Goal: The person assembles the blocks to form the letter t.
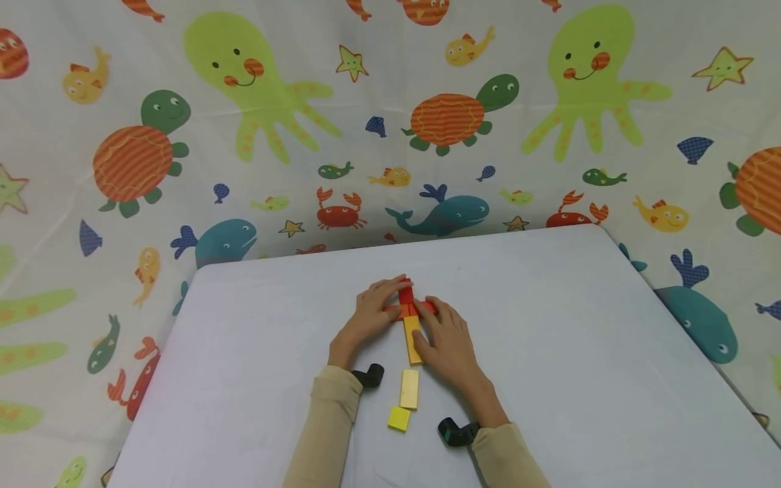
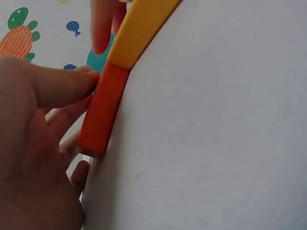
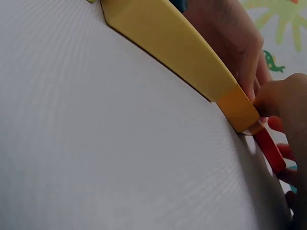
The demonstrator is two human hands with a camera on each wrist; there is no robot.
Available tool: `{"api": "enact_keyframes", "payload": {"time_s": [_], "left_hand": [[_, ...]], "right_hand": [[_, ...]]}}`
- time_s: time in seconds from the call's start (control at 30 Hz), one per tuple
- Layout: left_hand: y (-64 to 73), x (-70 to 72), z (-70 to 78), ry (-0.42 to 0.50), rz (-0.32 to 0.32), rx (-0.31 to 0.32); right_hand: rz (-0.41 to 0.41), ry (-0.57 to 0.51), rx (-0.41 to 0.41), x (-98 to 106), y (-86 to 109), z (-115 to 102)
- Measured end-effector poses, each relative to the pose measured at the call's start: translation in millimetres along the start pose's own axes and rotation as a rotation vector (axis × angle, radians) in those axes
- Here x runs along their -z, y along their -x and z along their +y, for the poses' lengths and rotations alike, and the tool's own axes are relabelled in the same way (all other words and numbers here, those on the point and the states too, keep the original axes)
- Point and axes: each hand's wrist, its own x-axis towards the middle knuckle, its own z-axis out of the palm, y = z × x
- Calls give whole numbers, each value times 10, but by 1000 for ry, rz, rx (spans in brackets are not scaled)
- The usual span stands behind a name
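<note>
On the white table, small blocks form a cross. A red block [image 1: 405, 293] points away, an orange block [image 1: 395, 312] lies to the left, another red block [image 1: 425, 308] to the right, and a yellow-orange block [image 1: 413, 339] points towards me. My left hand [image 1: 369, 315] holds the orange block, thumb on its near side and fingers behind; its fingertips reach the far red block. With its fingers behind, my right hand [image 1: 450, 346] holds the right red block [image 3: 271, 148]. The right thumb lies against the yellow-orange block [image 3: 237, 110].
A pale yellow block [image 1: 409, 389] and a bright yellow square block [image 1: 399, 419] lie nearer me, touching or almost touching at their corners. Black wrist devices [image 1: 457, 432] sit by both sleeves. A patterned cloth [image 1: 366, 102] hangs behind the table [image 1: 610, 352].
</note>
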Motion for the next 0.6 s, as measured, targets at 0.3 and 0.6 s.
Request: {"api": "enact_keyframes", "payload": {"time_s": [0.3, 0.6], "left_hand": [[-2, -2, 34, 16, -10, -3], [6, 13, 22, 14, 8, 4]], "right_hand": [[-64, 38, -79, 24, -35, -35], [-68, 31, -74, 3, -39, -60]]}}
